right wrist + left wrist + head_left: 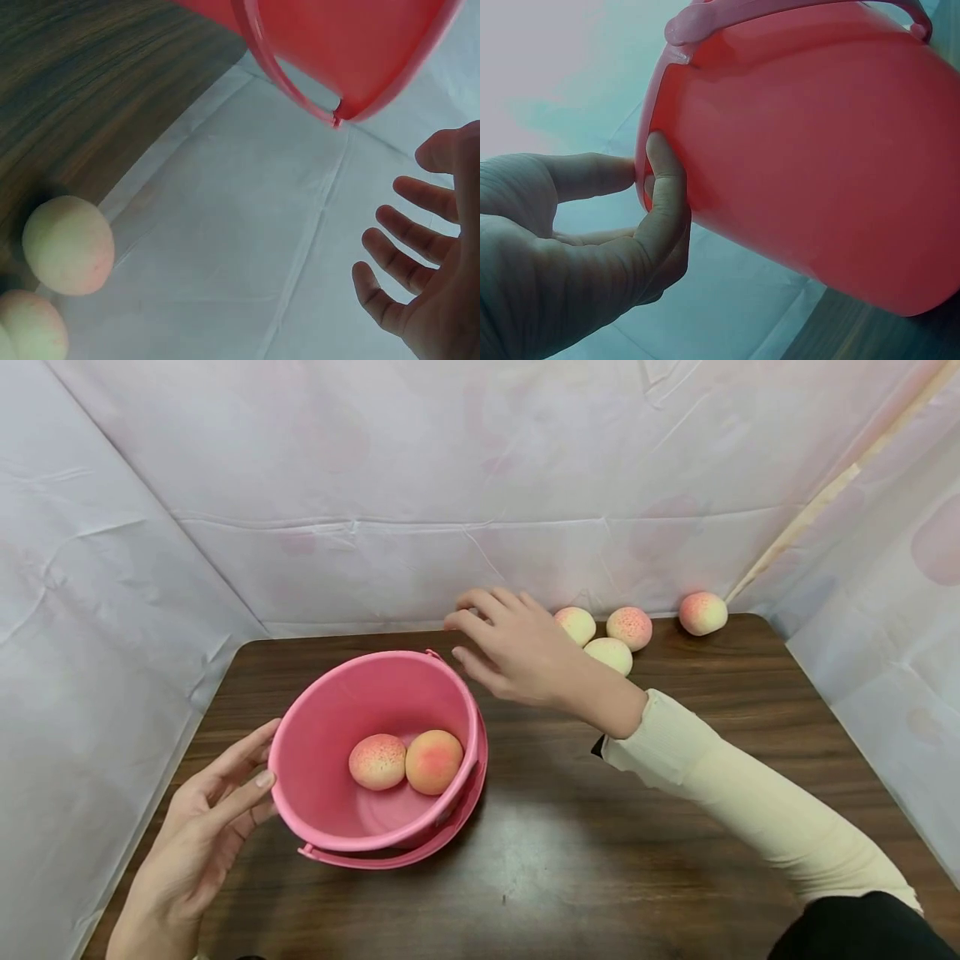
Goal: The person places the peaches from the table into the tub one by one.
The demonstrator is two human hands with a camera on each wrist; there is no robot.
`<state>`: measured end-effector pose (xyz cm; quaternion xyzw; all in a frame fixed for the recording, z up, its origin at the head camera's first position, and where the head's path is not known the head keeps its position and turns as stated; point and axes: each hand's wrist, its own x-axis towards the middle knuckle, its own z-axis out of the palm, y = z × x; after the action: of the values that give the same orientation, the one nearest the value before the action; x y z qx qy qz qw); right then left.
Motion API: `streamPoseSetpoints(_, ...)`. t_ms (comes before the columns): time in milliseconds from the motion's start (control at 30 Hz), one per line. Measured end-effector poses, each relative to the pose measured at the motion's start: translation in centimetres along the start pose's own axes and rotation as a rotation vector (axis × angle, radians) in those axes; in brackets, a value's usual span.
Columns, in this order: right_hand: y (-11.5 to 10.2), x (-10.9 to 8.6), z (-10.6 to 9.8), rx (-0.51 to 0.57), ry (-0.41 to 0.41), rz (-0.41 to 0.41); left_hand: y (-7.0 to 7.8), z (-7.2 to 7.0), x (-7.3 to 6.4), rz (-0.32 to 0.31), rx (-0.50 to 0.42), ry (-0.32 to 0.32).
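A pink bucket [307, 727] stands on the left of the table, its handle [390, 862] hanging down along the near side. Inside at the bottom lie two peaches, one speckled [377, 762] and one more orange [434, 762], side by side. My left hand [206, 827] holds the bucket's left rim with its thumb and fingers, which also shows in the left wrist view. Just past the bucket's right rim, my right hand [517, 647] hovers with nothing in it, its fingers loosely bent and spread apart in the right wrist view.
Along the back of the dark wooden table [585, 852] lie more peaches: a group of three with a pale one [609, 655] in front, partly behind my right forearm, and a single peach [702, 613] farther right. White plastic sheeting [420, 568] surrounds the table's back and sides.
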<state>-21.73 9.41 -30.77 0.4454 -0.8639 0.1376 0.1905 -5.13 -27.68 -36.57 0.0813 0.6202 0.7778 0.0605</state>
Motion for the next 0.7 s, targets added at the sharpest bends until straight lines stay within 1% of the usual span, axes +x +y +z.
streamPoseSetpoints(133,0.8,-1.1,0.1,-0.012,0.016,0.039,-0.1,-0.1,0.0,0.003,-0.001,0.000)
streamPoseSetpoints(367,2.1,-2.7,0.3,-0.071,-0.008,0.102,-0.2,-0.3,0.0,0.006,0.002,-0.003)
streamPoseSetpoints(500,2.8,-3.6,0.4,-0.082,-0.009,0.143,-0.2,-0.2,0.0,0.006,0.005,-0.004)
streamPoseSetpoints(700,4.1,-5.0,0.7,-0.086,0.021,0.181,0.0,0.0,0.0,-0.001,0.010,0.001)
